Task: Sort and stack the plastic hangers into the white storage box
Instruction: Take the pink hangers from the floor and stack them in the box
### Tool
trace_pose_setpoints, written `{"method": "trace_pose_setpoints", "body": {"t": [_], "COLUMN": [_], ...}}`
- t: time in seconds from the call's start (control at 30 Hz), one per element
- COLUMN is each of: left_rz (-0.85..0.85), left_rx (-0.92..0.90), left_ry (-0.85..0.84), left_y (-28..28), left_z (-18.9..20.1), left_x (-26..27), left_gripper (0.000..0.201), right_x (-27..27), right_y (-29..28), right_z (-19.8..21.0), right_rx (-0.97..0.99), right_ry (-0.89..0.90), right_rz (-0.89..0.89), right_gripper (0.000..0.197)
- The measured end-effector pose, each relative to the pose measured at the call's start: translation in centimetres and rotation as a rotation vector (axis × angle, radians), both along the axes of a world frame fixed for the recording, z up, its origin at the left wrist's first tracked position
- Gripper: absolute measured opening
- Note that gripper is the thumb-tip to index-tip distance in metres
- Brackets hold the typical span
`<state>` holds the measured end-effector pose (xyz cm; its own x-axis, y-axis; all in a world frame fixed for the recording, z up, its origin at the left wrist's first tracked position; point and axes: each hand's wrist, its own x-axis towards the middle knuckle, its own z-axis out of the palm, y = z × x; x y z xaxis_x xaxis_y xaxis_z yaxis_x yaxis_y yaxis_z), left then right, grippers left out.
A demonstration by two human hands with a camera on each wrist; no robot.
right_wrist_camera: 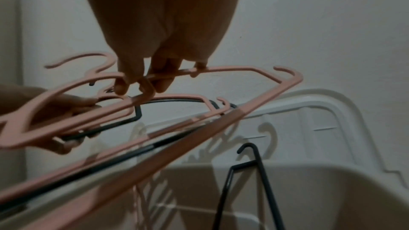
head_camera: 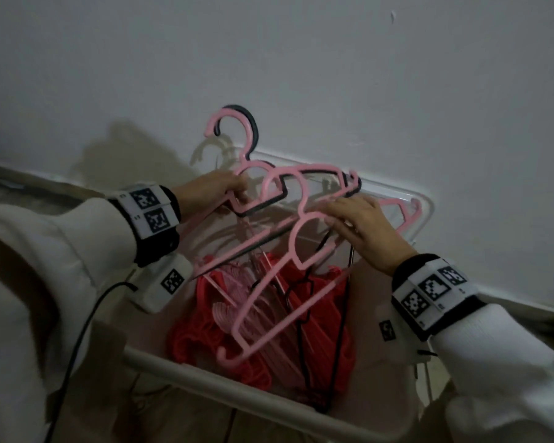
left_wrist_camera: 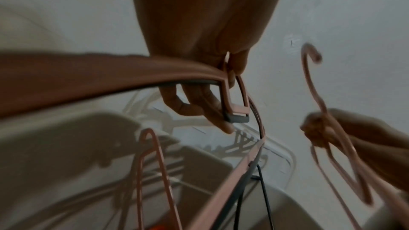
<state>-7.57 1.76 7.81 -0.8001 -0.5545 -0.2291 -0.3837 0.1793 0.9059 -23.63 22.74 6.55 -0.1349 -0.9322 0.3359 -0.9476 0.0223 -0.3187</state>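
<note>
My left hand [head_camera: 234, 190] grips a pink hanger [head_camera: 234, 116] and a dark grey hanger [head_camera: 253, 119] stacked together, hooks up, above the far side of the white storage box [head_camera: 237, 388]. In the left wrist view my left hand [left_wrist_camera: 212, 111] has its fingers curled round both frames. My right hand [head_camera: 339, 219] pinches the neck of a second pink hanger [head_camera: 293, 244], which slants down over the box. In the right wrist view my right hand [right_wrist_camera: 141, 85] holds that hanger with its fingertips. Red hangers [head_camera: 205, 334] and thin black hangers [head_camera: 304, 346] lie inside the box.
The box stands against a white wall, its far rim [right_wrist_camera: 332, 104] touching it. Pale cream hangers [head_camera: 211, 148] stand at the box's back left. A black cable [head_camera: 87, 321] runs down from my left wrist. A black hanger [right_wrist_camera: 258, 163] leans upright in the box.
</note>
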Motion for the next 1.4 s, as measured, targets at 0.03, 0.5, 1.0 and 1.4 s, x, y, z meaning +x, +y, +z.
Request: {"method": "trace_pose_setpoints", "body": {"t": [0.03, 0.5, 1.0, 1.4], "left_rz": [-0.037, -0.328, -0.068, -0.085], "left_rx": [-0.017, -0.049, -0.321, -0.290], "left_ry": [-0.025, 0.011, 0.086, 0.079], "left_y": [0.5, 4.3, -0.1, -0.2], "left_z": [-0.2, -0.4, -1.8, -3.3], "left_x": [0.0, 0.8, 2.2, 2.0], "left_gripper": [0.031, 0.018, 0.020, 0.030], "right_x": [0.0, 2.2, 2.4, 1.3], "right_y": [-0.4, -4.4, -4.7, -5.3], "right_z": [0.0, -1.7, -5.6, -8.8], "right_rx": [-0.041, -0.158, 0.818, 1.098], "right_ry": [-0.032, -0.152, 0.210, 0.448], "right_rz": [-0.017, -0.108, 0.024, 0.051], "right_gripper": [0.044, 0.033, 0.029, 0.041]}}
